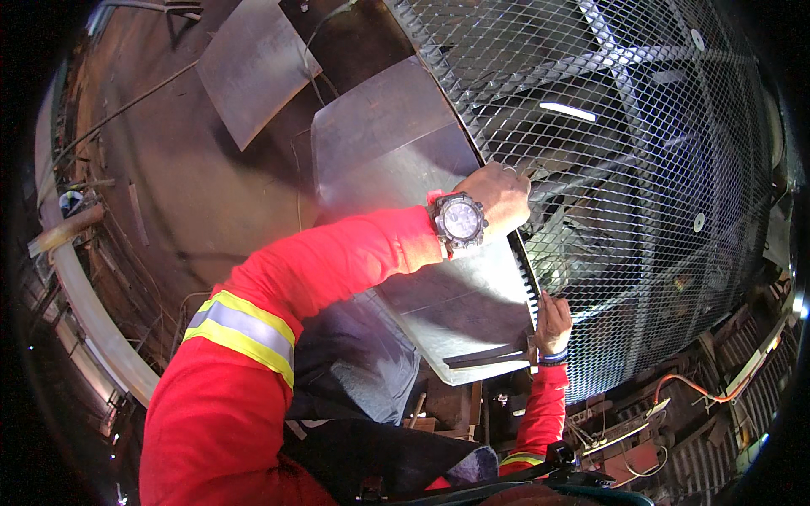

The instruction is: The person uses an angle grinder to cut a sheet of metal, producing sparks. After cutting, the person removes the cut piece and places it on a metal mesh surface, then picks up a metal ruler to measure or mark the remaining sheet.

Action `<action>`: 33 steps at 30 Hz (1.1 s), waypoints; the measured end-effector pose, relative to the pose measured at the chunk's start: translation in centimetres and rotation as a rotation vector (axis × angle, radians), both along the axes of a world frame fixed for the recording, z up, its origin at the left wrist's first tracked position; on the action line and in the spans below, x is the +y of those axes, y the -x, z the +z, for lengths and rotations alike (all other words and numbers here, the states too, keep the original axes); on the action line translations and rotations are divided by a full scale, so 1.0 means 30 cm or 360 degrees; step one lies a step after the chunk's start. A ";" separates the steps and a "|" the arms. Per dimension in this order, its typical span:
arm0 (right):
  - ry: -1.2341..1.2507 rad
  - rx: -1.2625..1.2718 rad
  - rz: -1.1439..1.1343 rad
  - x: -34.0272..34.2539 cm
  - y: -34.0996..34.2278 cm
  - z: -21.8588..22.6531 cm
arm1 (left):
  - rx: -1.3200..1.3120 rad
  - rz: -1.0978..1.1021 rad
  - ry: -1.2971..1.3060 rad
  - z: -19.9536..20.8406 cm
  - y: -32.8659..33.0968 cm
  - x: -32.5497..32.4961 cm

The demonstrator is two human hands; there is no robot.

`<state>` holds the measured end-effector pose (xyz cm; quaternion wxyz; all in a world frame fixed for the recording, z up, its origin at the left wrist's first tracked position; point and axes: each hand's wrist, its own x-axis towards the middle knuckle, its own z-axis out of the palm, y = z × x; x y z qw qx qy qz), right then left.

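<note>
A large expanded-metal mesh panel (683, 160) fills the right side, with a dark toothed edge running down beside a grey sheet-metal plate (396, 169). My left hand (496, 198), a watch on its wrist, is closed over that edge at mid-height; its fingertips are hidden. Lower down, my right hand (553, 325) reaches up from below. Its fingers are bent and pressed at the same edge, near the plate's bottom corner. A small brownish metal piece (533, 350) sits just left of it; whether the hand touches this piece I cannot tell.
Another flat metal sheet (257, 72) lies at the upper left on a rusty brown surface (202, 194). A thin cable (126, 105) crosses there. A curved pale metal bar (97, 312) runs along the left. An orange hose (709, 395) and metal scraps lie at lower right.
</note>
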<state>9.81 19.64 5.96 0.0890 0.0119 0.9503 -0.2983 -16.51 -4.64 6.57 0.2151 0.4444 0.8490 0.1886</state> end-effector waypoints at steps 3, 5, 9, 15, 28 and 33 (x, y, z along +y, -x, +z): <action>-0.0020 -0.0056 -0.0010 0.006 -0.005 0.002 | -0.0099 0.0005 -0.0049 -0.007 0.012 -0.003; -0.0019 -0.0038 -0.0017 0.007 -0.011 -0.005 | -0.0203 0.0067 -0.0103 0.009 0.034 -0.007; -0.0015 -0.0053 -0.0012 0.004 -0.009 0.001 | -0.0144 -0.0083 -0.0150 -0.003 0.047 -0.026; 0.0042 -0.0111 -0.0041 0.023 -0.044 -0.007 | -0.0078 -0.0097 -0.0239 -0.055 0.024 -0.026; 0.0006 -0.0126 0.0072 0.025 -0.037 -0.001 | 0.0057 -0.0194 -0.0308 -0.068 0.040 -0.038; -0.0011 -0.0253 0.0226 0.052 -0.040 0.006 | 0.0102 -0.0224 -0.0276 -0.064 0.033 -0.034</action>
